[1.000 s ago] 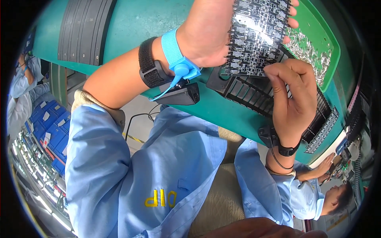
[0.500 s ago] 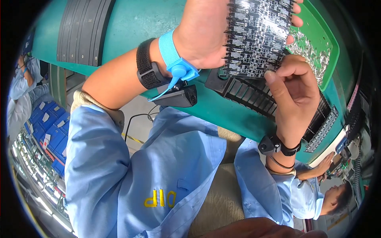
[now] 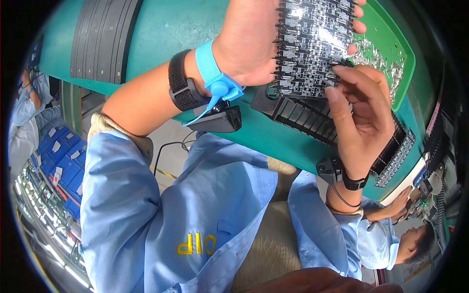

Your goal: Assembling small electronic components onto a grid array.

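Circuit board [image 3: 312,46], black and crowded with rows of small parts, is held up above the green desk [image 3: 176,29] in the person's left hand [image 3: 251,41]. That hand wraps the board from its left side, and its fingers [image 3: 359,12] curl round the far right edge, so they are clamped on the board. The right hand [image 3: 364,115] comes up from below; its fingers [image 3: 349,73] are drawn together and press against the board's lower right corner, thumb alongside, though whether they pinch a small part there I cannot tell.

A blue wrist strap [image 3: 212,73] with a coiled cord sits on the left wrist, next to a black band [image 3: 183,88]. A black watch [image 3: 342,176] circles the right wrist. Just under the board, on the desk, lies a black ribbed tray [image 3: 303,115], and behind the right hand is a green tray [image 3: 391,53] holding shiny bits. A set of black strips [image 3: 102,39] lies across the desk at the upper left. Both sleeves are light blue [image 3: 146,210]. Another person [image 3: 391,234] in the same blue works at the lower right.
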`<state>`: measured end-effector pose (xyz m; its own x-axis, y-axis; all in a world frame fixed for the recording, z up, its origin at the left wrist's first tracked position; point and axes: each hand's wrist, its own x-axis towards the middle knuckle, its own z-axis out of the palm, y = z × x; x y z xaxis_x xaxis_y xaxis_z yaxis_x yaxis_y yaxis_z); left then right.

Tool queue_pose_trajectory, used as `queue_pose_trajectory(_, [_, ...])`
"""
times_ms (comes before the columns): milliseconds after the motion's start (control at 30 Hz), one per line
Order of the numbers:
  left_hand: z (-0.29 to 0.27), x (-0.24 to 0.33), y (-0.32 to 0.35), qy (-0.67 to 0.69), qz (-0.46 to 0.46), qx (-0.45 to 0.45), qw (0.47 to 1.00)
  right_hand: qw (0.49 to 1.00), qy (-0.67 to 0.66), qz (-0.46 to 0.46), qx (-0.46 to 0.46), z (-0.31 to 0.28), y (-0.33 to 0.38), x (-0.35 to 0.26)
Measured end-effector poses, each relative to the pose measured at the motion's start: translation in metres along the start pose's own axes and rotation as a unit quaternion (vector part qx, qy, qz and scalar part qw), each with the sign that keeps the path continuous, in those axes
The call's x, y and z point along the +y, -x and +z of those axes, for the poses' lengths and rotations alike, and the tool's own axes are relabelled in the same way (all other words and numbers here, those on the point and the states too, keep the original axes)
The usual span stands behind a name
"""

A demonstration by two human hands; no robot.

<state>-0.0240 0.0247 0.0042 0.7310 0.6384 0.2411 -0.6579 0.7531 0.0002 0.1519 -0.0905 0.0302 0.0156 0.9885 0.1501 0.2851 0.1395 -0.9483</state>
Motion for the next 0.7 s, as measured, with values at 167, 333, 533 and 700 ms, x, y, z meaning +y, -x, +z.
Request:
queue_pose_trajectory(167, [0.002,-0.001,0.001,0.005,0.002,-0.008,1.000,0.998,0.051,0.004,0.026,0.001,0.002,-0.003])
queue_pose_trajectory(333, [0.028,-0.014,-0.012,-0.143,0.020,0.211,0.967,0.995,0.096,-0.022,0.032,-0.002,0.005,0.001])
queue_pose_trajectory(533, [0.001,0.001,0.003,0.015,0.004,0.002,1.000,0.997,0.069,-0.018,0.030,0.001,0.002,0.002])
queue_pose_trajectory(700, [0.008,-0.008,-0.002,0.015,-0.006,-0.009,1.000,0.997,-0.015,0.012,0.072,-0.003,0.005,0.002])
